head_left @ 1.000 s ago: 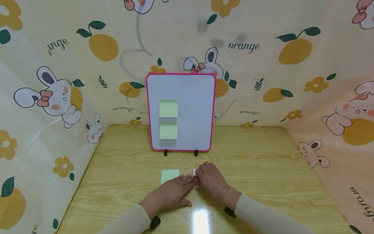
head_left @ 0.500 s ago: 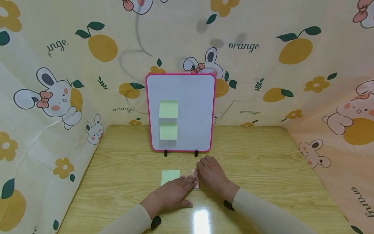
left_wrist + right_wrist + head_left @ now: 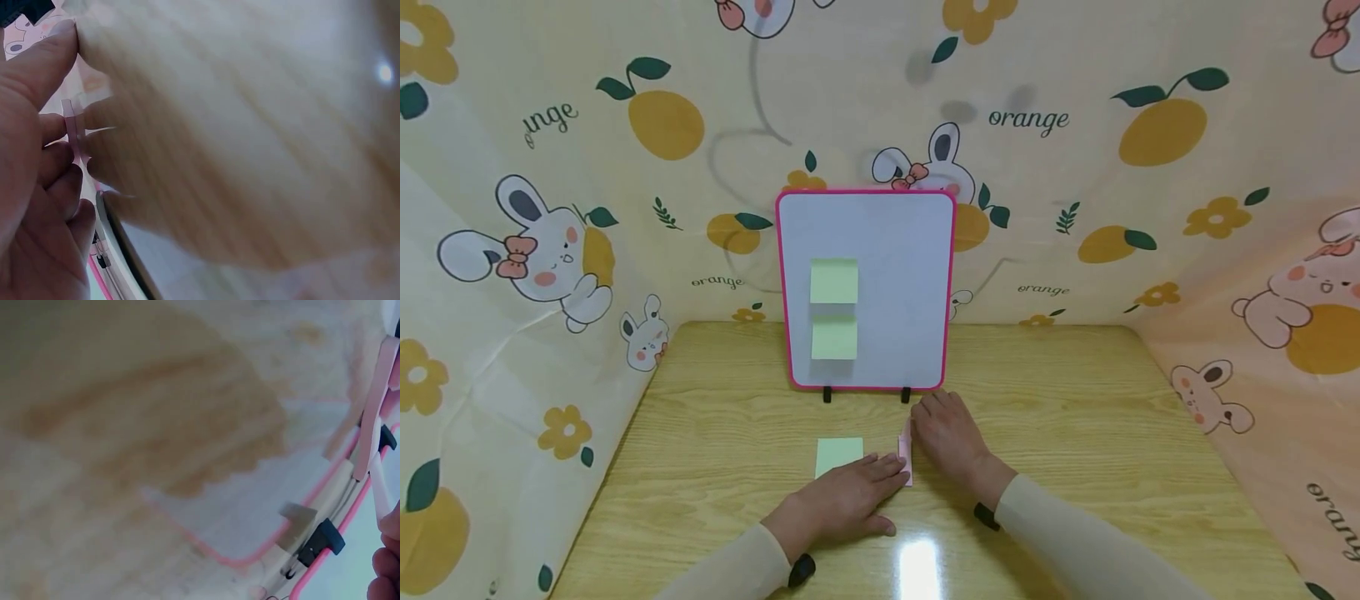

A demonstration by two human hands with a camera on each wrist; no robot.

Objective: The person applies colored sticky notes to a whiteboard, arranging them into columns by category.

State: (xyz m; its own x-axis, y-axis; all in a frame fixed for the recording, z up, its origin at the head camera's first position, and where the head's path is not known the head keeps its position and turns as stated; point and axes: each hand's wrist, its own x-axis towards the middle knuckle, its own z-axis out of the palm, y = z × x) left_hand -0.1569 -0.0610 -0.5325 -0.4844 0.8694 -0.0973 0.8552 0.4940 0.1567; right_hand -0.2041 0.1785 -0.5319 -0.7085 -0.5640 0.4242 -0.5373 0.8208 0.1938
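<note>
In the head view, the left hand (image 3: pixel 846 500) lies flat, fingers straight, on one pink pad (image 3: pixel 906 476), well in from the table's (image 3: pixel 1045 400) far edge, likely steadying it while the right hand (image 3: pixel 951 437) pinches one lifted sheet (image 3: pixel 907 429). One green square (image 3: pixel 838 454) lies left. Two green notes (image 3: pixel 834 281) (image 3: pixel 834 337) stick near the whiteboard's (image 3: pixel 898 292) left edge; two black feet (image 3: pixel 827 394) (image 3: pixel 906 394) prop it. Left wrist view: fingertips meet the pad. Right wrist view: fingertips grip the sheet's end.

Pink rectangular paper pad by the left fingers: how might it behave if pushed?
The pink paper pad shows a thick edge, so probably stiff. Lying flat, it would likely slide, not tip. Its thin lifted sheet probably bends easily.
</note>
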